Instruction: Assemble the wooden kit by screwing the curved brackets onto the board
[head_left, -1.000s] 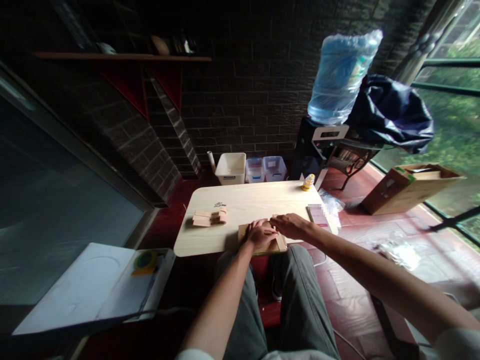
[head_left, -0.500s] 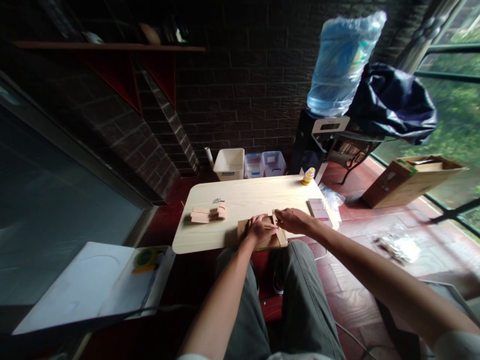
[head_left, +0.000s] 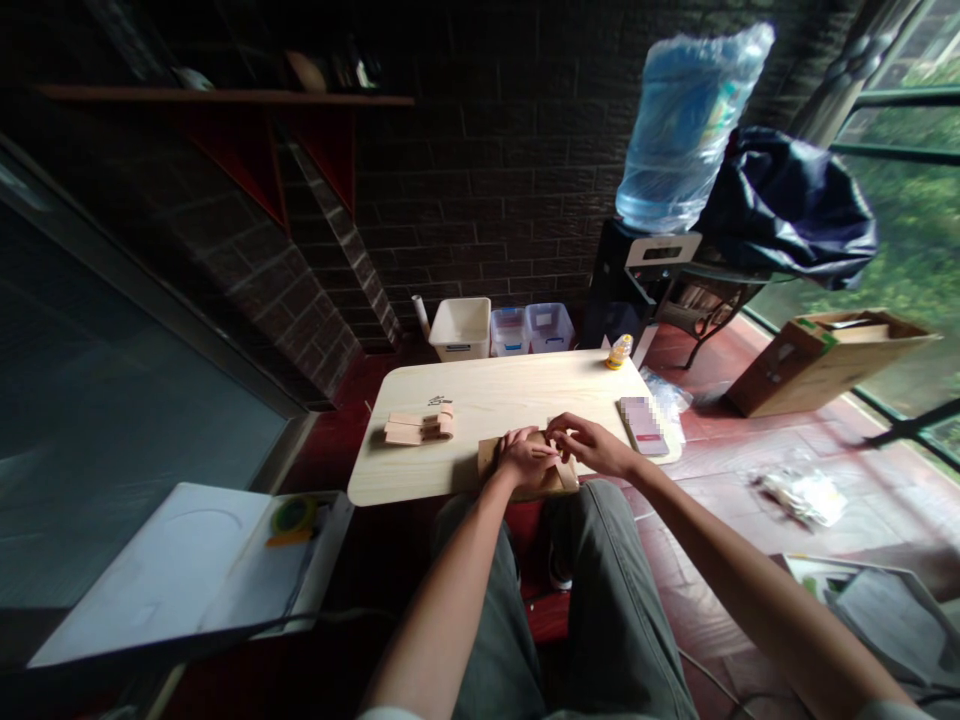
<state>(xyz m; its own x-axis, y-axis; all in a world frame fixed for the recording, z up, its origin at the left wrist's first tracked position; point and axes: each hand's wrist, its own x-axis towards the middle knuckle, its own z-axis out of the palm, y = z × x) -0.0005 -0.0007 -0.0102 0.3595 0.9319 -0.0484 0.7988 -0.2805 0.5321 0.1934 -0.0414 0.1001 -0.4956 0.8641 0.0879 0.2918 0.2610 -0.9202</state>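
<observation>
A small wooden box-like piece [head_left: 491, 462] lies at the near edge of the pale table [head_left: 495, 380], just above my knees. My left hand [head_left: 525, 457] is laid over it and grips it, fingers on its top and the thumb side pointing right. Close to its right end, my right hand [head_left: 589, 443] hovers over a lighter wooden strip [head_left: 568, 472] with bent fingers, thumb and index near each other. Whatever the right fingertips hold is too small to make out. To the left sit several light wooden blocks [head_left: 416, 429], with small dark metal parts [head_left: 440, 400] behind them.
A yellow-capped bottle [head_left: 619, 352] stands at the table's back right corner, and a flat booklet-like box [head_left: 642, 425] lies at its right edge. Plastic bins [head_left: 460, 330] and a water dispenser [head_left: 652, 270] stand behind. A cardboard box [head_left: 817, 360] is on the floor at right.
My right hand has loosened from a tight fist to bent, more separated fingers, and its wrist has turned. My left hand stays on the wooden piece.
</observation>
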